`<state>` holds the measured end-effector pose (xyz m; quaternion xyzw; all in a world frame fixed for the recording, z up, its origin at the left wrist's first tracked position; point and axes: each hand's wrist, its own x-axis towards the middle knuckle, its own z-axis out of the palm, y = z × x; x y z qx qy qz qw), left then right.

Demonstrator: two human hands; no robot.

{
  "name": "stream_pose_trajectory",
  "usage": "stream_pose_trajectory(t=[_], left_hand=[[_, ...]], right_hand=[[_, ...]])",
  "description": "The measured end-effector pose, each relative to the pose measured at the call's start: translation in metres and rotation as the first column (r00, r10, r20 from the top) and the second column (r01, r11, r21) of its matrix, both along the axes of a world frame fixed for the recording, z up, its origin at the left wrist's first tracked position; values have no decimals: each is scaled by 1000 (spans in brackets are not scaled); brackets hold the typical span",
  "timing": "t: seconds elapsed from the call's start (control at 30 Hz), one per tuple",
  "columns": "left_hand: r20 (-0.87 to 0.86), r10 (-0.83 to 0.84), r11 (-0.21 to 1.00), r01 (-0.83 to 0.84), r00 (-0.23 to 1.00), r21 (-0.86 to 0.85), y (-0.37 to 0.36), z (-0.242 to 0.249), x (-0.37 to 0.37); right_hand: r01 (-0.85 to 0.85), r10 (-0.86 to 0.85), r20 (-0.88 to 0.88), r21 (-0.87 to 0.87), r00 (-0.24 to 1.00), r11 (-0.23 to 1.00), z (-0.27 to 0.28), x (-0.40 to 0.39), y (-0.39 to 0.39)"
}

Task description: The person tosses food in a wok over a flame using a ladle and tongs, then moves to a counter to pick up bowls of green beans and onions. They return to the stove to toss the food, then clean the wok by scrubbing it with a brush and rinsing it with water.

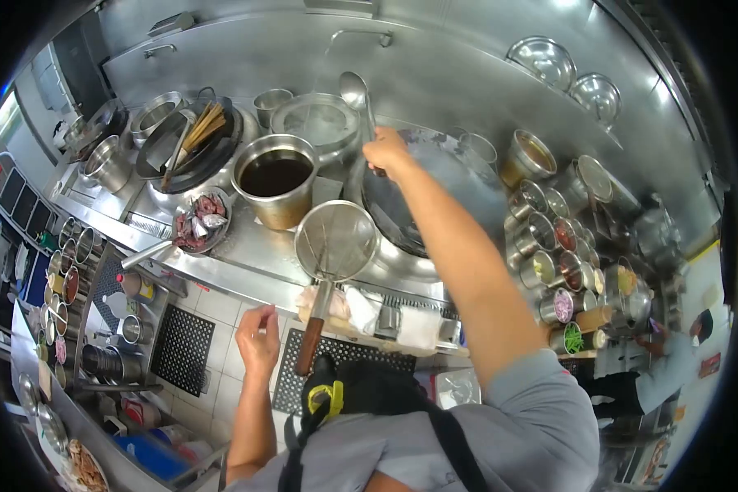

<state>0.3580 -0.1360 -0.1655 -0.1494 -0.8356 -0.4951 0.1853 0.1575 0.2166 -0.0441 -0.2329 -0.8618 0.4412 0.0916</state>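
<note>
My right hand (387, 153) is closed around the handle of a metal ladle (353, 90), whose bowl points up toward the back wall. That arm reaches across a large dark wok (402, 205), partly hidden by the arm and haze. Low in front of the counter is my left hand (257, 340), with loosely curled fingers and nothing visible in it. To its right, apart from it, a wire-mesh strainer (336, 238) lies with its wooden handle jutting over the counter edge. Behind the strainer stands a metal pot (283, 215) of dark liquid.
A ladle-like strainer with raw fish pieces (201, 221) lies left of the pot. Farther left, another wok (168, 156) holds wooden sticks. Several ingredient tins (570, 271) crowd the right side. A co-worker (672, 369) stands at far right. Cloths (419, 325) lie along the front edge.
</note>
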Motion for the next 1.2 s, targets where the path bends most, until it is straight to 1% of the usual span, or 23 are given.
stream_pose_trajectory(t=[0.07,0.13,0.17,0.2,0.23,0.27,0.3,0.37,0.4,0.43,0.53,0.57,0.6,0.67,0.7,0.8,0.87,0.93,1.0,1.07,1.1,1.13,1.2], left_hand=[[27,46,999,-46,999,2,-19,-8,-3],[42,90,996,-91,995,5,-38,-16,-3],[76,98,995,-96,992,-26,-48,-15,-1],[93,111,994,-111,989,-4,-56,-17,-1],[111,123,992,-126,986,17,-63,-19,0],[131,132,990,-138,983,37,-68,-21,0],[94,160,986,-164,983,39,-71,-25,-2],[90,170,985,-172,981,16,-74,-28,-6],[85,171,985,-172,982,6,-74,-29,-9],[115,126,991,-130,985,21,-73,-33,-12],[162,-28,997,17,986,71,-58,-37,-22],[157,-84,994,72,984,86,-45,-32,-26],[155,-141,987,127,978,98,-32,-27,-28],[113,-280,945,253,953,209,2,-28,-35],[105,-338,918,302,935,258,22,-28,-38],[111,-486,825,413,867,385,91,-38,-44],[329,-532,804,344,780,484,140,-50,-47],[530,-598,779,279,602,562,178,-22,-39],[580,-628,737,156,519,657,224,-38,-47],[614,-656,738,206,439,642,258,-23,-46],[641,-648,740,141,411,657,274,-18,-47],[668,-640,741,75,381,667,290,-15,-48],[710,-584,781,31,394,624,314,-30,-66]], right_hand=[[-43,32,54,225,998,973,-11,-43,-18],[-15,-6,89,237,996,971,-32,-71,-34],[8,-19,132,77,991,997,-37,-82,-38],[49,-33,91,-184,995,982,-41,-92,-39],[76,-57,56,-434,997,898,-46,-101,-38],[89,-90,31,-655,995,750,-51,-107,-34],[49,-109,-9,-857,994,512,-38,-100,-32],[20,-141,5,-994,990,106,-30,-99,-14],[-5,-159,12,-994,987,-109,-20,-91,-9],[-62,-181,-31,-984,983,-165,-12,-78,-3],[-156,-232,-99,-958,968,-241,9,-44,10],[-183,-248,-125,-956,961,-228,26,-21,7],[-209,-216,-153,-941,964,-265,35,-4,13],[-251,-152,-210,-904,966,-345,46,30,28],[-242,-161,-201,-921,966,-304,56,51,30],[-220,-159,-184,-941,970,-258,75,122,34],[-183,-172,-146,-957,974,-223,78,170,38],[-163,-153,-134,-966,979,-199,70,215,46],[-130,-111,-110,-972,988,-196,60,258,57],[-103,-103,-87,-981,991,-162,49,302,63],[-82,-137,-72,-994,988,-73,55,328,58],[-101,-86,-99,-995,991,-24,47,346,66],[-95,-120,-93,-995,988,-7,42,383,70]])
